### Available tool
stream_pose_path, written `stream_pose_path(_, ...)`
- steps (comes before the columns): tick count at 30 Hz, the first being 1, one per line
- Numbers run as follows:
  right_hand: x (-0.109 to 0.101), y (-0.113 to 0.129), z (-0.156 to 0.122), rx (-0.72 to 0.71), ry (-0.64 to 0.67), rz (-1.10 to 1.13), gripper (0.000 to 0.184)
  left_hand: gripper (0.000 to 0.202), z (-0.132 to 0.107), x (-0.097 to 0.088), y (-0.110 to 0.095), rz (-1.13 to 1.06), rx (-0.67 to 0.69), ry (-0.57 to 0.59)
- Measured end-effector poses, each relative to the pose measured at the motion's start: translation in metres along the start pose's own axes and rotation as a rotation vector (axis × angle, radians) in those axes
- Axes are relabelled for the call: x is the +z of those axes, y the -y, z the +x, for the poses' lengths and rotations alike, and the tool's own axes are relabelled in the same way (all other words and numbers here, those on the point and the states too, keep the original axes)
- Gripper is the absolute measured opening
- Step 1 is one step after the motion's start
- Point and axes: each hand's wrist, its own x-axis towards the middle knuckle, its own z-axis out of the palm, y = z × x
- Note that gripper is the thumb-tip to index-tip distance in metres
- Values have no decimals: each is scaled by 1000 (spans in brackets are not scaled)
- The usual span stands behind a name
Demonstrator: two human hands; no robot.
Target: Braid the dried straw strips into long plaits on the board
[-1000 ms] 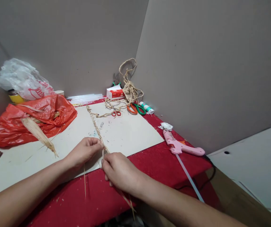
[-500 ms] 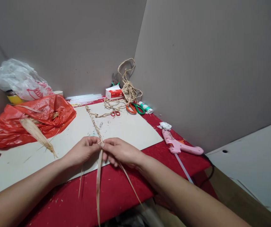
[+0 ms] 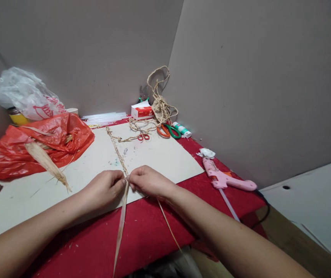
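Note:
My left hand [image 3: 104,187] and my right hand [image 3: 146,180] meet at the near end of a thin braided straw cord [image 3: 117,150] that runs away across a pale board [image 3: 159,158]. Both hands are closed in a pinch on the cord's end, fingertips almost touching. Loose dry straw strips [image 3: 121,227] hang down from the pinch over the red cloth [image 3: 142,235]; another strip [image 3: 168,227] trails from under my right hand.
A red plastic bag [image 3: 38,148] with dried husks [image 3: 45,162] lies left, a white bag [image 3: 28,94] behind it. Far back are a twine bundle [image 3: 159,104], scissors [image 3: 168,132], small red scissors [image 3: 144,136], a small box [image 3: 142,111]. A pink glue gun [image 3: 226,179] lies right.
My right hand rose from the table's front edge to meet my left hand at the cord's end. The loose strips now hang straight down from the pinch.

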Motion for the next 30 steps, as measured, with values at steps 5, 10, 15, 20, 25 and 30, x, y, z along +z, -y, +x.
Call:
stream_pose_path(5, 5, 1, -4, 19, -38, 82, 22, 30, -12, 1, -11, 256, 16, 3)
stream_pose_path(10, 12, 4, -11, 69, -1, 283, 29, 29, -21, 13, -21, 588, 23, 49)
stream_pose_path(15, 12, 4, -14, 61, 32, 406, 19, 36, -38, 21, -36, 669, 57, 148)
stream_pose_path(20, 7, 1, -14, 73, 94, 478, 13, 22, -44, 10, -42, 174, 171, 131)
stream_pose_path(25, 5, -1, -15, 52, 122, 511, 14, 10, -7, -4, -12, -502, -58, -394)
stream_pose_path(30, 4, 0, -15, 28, 131, 470, 15, 12, 10, 11, 4, -1023, -285, 30)
